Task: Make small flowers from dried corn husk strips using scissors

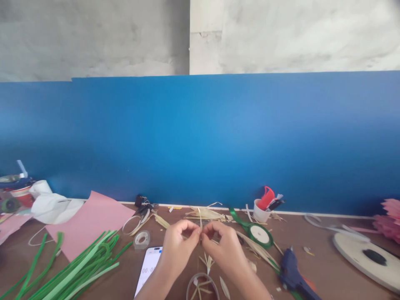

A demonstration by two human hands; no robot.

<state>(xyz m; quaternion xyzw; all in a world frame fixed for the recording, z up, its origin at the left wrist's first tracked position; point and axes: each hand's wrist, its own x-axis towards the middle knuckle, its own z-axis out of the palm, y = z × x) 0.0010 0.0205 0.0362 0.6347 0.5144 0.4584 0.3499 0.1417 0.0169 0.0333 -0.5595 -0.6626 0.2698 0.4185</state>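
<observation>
Close together above the brown table, my left hand (184,241) and my right hand (220,241) pinch a thin pale strip (200,216) between thumbs and forefingers. The strip's upper end curves up above the fingertips. Just below the hands are pale leaf-like pieces (206,262) and a round clear ring or container (203,276). A phone (148,268) with a timer showing lies beside my left forearm. Dry husk pieces (206,213) are scattered behind my hands.
At left are green pipe cleaners (84,266), pink paper (93,216) and a tape roll (141,239). A green ribbon spool (259,234), white cup (261,212), blue glue gun (292,271) and oval white object (368,260) lie to the right. A blue panel (200,137) stands behind.
</observation>
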